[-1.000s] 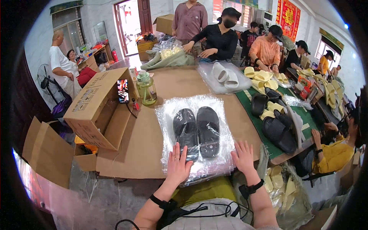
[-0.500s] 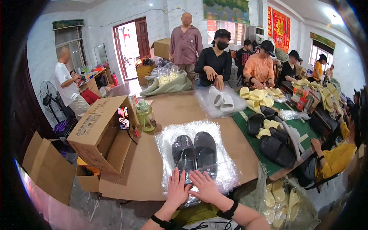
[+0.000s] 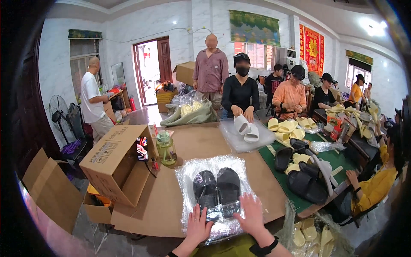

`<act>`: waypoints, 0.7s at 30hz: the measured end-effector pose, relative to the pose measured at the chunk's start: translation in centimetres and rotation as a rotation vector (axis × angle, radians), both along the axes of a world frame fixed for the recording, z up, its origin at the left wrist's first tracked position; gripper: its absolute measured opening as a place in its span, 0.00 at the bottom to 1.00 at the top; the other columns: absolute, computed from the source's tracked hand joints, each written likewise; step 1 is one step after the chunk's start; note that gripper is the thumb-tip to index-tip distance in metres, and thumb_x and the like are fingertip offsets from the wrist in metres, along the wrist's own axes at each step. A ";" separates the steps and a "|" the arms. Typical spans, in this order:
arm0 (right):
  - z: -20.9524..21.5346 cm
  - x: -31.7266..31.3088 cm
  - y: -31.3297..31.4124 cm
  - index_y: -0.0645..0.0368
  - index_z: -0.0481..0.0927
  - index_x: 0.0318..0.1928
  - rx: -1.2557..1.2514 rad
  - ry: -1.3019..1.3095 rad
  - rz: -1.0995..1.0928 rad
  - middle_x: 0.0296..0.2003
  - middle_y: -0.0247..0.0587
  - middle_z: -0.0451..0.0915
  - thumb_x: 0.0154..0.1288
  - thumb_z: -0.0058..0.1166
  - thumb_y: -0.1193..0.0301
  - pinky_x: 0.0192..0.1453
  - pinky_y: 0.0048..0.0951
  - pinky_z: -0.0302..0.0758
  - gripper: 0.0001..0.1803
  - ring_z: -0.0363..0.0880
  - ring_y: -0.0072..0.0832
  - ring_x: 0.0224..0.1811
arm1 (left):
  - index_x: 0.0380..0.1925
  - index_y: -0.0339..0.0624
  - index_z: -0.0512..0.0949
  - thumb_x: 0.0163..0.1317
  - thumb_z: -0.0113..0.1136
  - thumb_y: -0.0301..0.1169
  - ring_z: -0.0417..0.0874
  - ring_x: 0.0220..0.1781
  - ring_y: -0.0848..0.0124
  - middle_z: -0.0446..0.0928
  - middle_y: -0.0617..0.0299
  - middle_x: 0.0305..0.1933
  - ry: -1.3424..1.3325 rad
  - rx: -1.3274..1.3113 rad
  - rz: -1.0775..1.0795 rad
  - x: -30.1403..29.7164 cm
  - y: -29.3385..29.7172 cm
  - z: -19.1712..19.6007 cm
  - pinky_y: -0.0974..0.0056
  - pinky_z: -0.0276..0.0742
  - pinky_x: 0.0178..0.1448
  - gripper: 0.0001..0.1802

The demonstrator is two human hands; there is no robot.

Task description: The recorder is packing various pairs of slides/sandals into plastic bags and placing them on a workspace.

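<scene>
A pair of black slippers [image 3: 228,185] lies side by side on a stack of clear plastic bags [image 3: 249,173] in front of me. Shiny clear film seems to cover their near ends. My left hand [image 3: 199,225] rests at the near left of the pair, fingers spread, fingertips on the film. Beyond the right slipper's near edge lies my right hand [image 3: 251,214], also flat with fingers apart, touching the plastic. Neither hand grasps anything.
Brown cardboard [image 3: 188,150] covers the table. At left stand an open carton [image 3: 107,162] with a phone [image 3: 142,149] and a green-tinted jar [image 3: 166,150]. Ahead, a co-worker handles white slippers [image 3: 251,133]. Black and yellow slippers crowd the green mat [image 3: 274,180] at right.
My hands have moved apart from close together; the right one slid to the right. Across the table, the masked co-worker's hands have come down to the white slippers.
</scene>
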State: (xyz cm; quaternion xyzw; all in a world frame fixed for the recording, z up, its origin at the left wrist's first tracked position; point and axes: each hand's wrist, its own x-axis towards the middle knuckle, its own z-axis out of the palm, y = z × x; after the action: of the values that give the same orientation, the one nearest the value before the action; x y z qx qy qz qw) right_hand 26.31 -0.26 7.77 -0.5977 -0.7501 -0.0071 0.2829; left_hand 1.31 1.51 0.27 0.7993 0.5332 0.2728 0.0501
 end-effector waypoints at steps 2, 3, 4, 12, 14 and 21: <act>-0.5 -3.0 0.1 0.59 0.62 0.74 -0.009 0.089 0.223 0.76 0.51 0.59 0.72 0.48 0.42 0.80 0.55 0.50 0.43 0.54 0.49 0.79 | 0.74 0.40 0.60 0.66 0.60 0.49 0.55 0.79 0.39 0.50 0.35 0.79 0.010 0.009 0.006 0.0 -0.3 -0.5 0.38 0.51 0.79 0.42; -1.6 -4.2 0.0 0.58 0.62 0.74 -0.008 -0.025 0.265 0.76 0.51 0.59 0.71 0.48 0.42 0.79 0.55 0.51 0.42 0.55 0.49 0.79 | 0.74 0.41 0.61 0.66 0.60 0.49 0.55 0.79 0.38 0.50 0.35 0.79 0.007 0.016 0.002 0.0 -0.3 -0.8 0.37 0.52 0.78 0.42; -3.2 -5.1 0.1 0.58 0.63 0.74 -0.004 -0.139 0.306 0.76 0.50 0.59 0.71 0.48 0.42 0.79 0.55 0.53 0.42 0.56 0.48 0.78 | 0.74 0.41 0.61 0.66 0.60 0.49 0.55 0.79 0.38 0.50 0.35 0.79 0.005 0.025 0.000 0.0 -0.1 -0.9 0.37 0.52 0.78 0.42; -6.4 -0.4 1.0 0.56 0.65 0.74 -0.058 -0.079 0.008 0.75 0.44 0.62 0.72 0.45 0.41 0.80 0.55 0.48 0.41 0.55 0.45 0.79 | 0.73 0.41 0.62 0.66 0.59 0.50 0.57 0.78 0.38 0.50 0.35 0.80 -0.007 0.004 -0.012 0.3 -0.2 -0.2 0.35 0.54 0.77 0.41; -7.0 2.3 1.6 0.56 0.65 0.74 -0.106 -0.077 -0.074 0.75 0.46 0.62 0.72 0.45 0.41 0.81 0.56 0.46 0.41 0.54 0.46 0.79 | 0.73 0.41 0.63 0.65 0.60 0.50 0.58 0.78 0.38 0.51 0.35 0.79 -0.018 0.047 -0.011 0.1 -0.1 -0.3 0.36 0.55 0.77 0.41; -0.9 -0.4 0.5 0.63 0.63 0.74 -0.025 -0.069 -0.131 0.76 0.56 0.58 0.72 0.47 0.42 0.81 0.57 0.45 0.43 0.52 0.51 0.79 | 0.74 0.42 0.62 0.66 0.58 0.50 0.57 0.78 0.39 0.51 0.35 0.79 -0.016 0.023 0.003 0.0 -0.1 0.1 0.36 0.53 0.78 0.41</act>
State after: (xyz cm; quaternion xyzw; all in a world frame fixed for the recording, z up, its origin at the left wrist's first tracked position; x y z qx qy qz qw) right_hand 25.89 0.26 6.89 -0.6485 -0.7186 -0.0368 0.2483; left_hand 1.34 1.36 0.34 0.7967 0.5308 0.2855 0.0447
